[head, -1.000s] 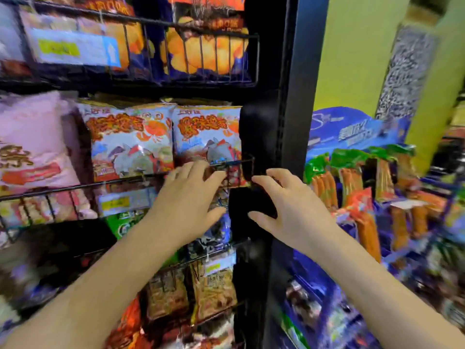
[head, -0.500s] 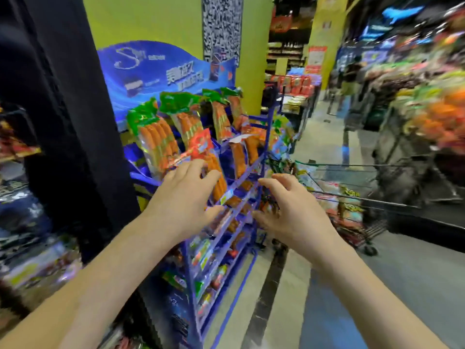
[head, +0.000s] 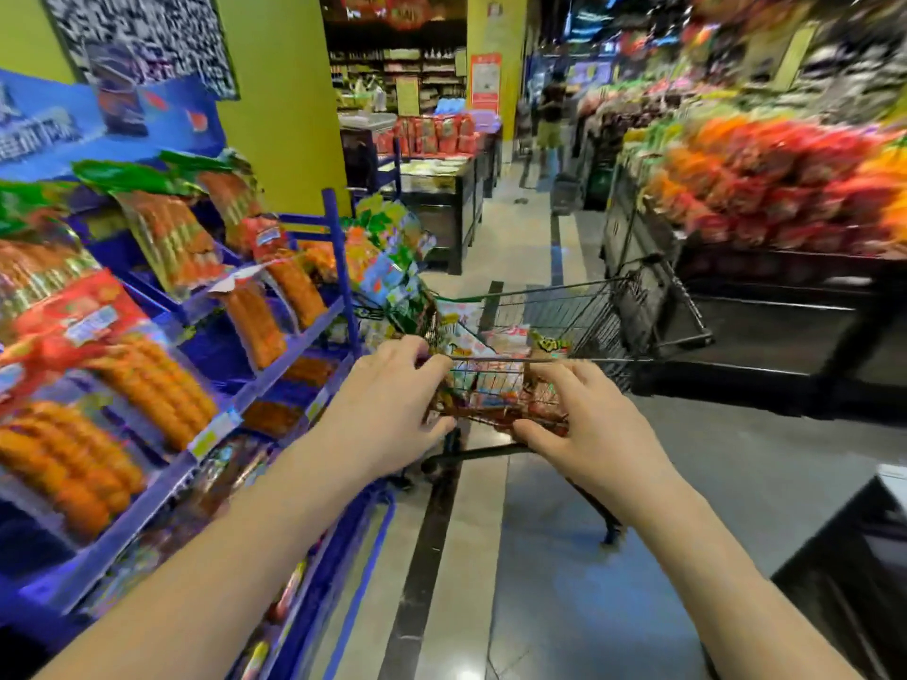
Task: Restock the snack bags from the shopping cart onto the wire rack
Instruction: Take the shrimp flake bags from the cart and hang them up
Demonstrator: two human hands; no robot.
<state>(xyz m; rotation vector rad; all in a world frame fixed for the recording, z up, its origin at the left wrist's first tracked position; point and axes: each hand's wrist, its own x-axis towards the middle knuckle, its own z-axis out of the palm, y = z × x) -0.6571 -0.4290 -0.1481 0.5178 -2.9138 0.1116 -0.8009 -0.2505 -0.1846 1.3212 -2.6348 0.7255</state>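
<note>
In the head view, the shopping cart stands on the aisle floor just beside the end of a blue display rack that carries sausage packs. The snack bags lie piled inside the cart, low in its basket. The left hand and the right hand are both stretched toward the cart with the fingers loosely bent, and they hold nothing. Whether they already touch the wire, I cannot tell. The bags are probably very light, soft and full of air, with a smooth film that slips and with contents that break easily. It seems better to pinch each bag at its top seam or to hold it flat by both side edges, without squeezing the middle. One second ago the view faced the black wire rack with its snack bags. Since then it has turned to the right, past the blue rack, and the cart now sits between the two hands, which kept nearly the same pose.
</note>
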